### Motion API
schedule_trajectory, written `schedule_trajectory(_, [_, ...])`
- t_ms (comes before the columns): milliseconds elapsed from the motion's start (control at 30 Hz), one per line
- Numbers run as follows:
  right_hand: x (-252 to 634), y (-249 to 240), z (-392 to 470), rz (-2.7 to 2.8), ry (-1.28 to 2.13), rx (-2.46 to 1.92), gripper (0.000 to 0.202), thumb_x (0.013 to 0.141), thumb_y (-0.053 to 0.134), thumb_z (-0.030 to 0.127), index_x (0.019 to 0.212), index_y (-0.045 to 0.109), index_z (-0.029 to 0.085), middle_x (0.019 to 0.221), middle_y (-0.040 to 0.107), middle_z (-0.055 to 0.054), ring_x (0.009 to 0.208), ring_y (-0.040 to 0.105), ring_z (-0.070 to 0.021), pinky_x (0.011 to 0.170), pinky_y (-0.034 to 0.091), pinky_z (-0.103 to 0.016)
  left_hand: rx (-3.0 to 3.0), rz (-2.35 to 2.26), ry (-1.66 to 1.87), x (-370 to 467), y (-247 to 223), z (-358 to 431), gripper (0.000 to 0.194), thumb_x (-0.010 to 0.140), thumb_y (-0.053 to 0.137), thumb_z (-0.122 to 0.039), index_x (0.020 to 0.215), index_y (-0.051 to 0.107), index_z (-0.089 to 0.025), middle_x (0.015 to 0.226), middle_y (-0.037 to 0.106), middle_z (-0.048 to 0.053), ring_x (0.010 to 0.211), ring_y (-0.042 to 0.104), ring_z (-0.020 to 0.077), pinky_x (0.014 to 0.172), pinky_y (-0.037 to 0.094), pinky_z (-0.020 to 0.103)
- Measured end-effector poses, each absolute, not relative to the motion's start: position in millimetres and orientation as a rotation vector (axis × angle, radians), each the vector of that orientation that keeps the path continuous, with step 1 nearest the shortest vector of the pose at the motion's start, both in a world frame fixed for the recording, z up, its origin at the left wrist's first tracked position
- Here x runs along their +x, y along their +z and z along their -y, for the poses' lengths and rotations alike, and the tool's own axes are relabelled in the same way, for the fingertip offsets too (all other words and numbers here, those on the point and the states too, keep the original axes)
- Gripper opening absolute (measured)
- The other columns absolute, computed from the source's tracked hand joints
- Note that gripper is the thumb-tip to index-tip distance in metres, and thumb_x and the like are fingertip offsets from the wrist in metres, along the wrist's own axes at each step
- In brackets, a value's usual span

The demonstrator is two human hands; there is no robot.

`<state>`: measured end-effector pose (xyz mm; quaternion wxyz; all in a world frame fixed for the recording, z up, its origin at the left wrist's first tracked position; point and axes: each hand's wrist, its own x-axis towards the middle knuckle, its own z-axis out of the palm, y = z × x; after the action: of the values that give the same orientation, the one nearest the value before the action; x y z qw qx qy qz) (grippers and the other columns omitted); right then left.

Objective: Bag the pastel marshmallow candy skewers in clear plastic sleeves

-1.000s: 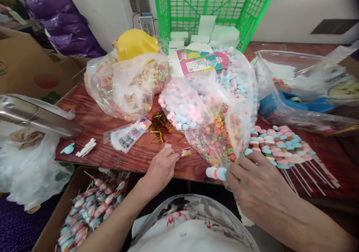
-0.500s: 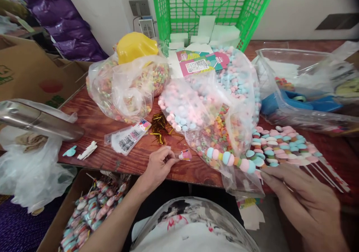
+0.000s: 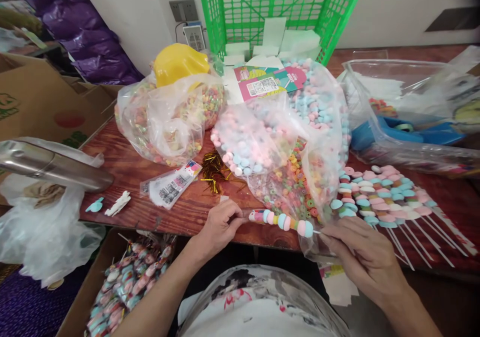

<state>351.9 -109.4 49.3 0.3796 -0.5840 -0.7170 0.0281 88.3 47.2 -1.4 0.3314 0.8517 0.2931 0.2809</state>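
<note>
Head view: candy skewer (image 3: 286,222) lies between hands, left hand (image 3: 219,228) pinching wrapper (image 3: 255,216), right hand (image 3: 362,254) pinching stick (image 3: 317,232).

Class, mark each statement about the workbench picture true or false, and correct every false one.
1. The right hand grips the white stick of a candy skewer. True.
2. The left hand lies flat on the table. False: the left hand is pinching a printed wrapper at the skewer's other end.
3. The yellow object is on top of a bag of small colourful candies. True.
4. The gold ties are inside the clear plastic bin. False: the gold ties lie on the table.
5. More candy skewers lie grouped at the table's right. True.
</note>
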Motion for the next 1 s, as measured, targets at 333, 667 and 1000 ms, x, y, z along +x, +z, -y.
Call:
schedule_trajectory(333, [346.9,62.5,113.3,1.897,0.115,-1.509,0.016,0.087,0.055,0.009,0.095,0.063,0.020,0.076,0.065,-0.003,0.068,0.058,-0.0158,0.065,0.043,-0.031,2.379,-0.531,0.780,95.7,-4.1,-43.6,0.014,0.086,0.052,-0.007,0.076,0.056,-0.017,0.072,0.059,0.002,0.069,0.052,0.0130,0.064,0.042,0.025])
schedule_trajectory(667, [343.1,50.0,115.0,1.813,0.216,-1.470,0.019,0.086,0.055,0.006,0.095,0.062,0.021,0.074,0.063,-0.001,0.066,0.056,-0.0149,0.063,0.042,-0.030,2.417,-0.458,0.805,105.2,10.8,-30.9,0.011,0.084,0.056,-0.010,0.076,0.056,-0.017,0.081,0.061,0.006,0.079,0.053,0.0166,0.071,0.045,0.031])
schedule_trajectory(1000, [344.1,64.2,112.6,1.894,-0.028,-1.418,0.027,0.082,0.056,0.002,0.102,0.062,0.019,0.082,0.067,-0.004,0.075,0.058,-0.0186,0.071,0.044,-0.036,2.253,-0.536,0.357,116.1,27.2,-30.7,0.008,0.086,0.056,-0.021,0.091,0.060,-0.016,0.082,0.062,0.003,0.074,0.056,0.0141,0.067,0.043,0.025])
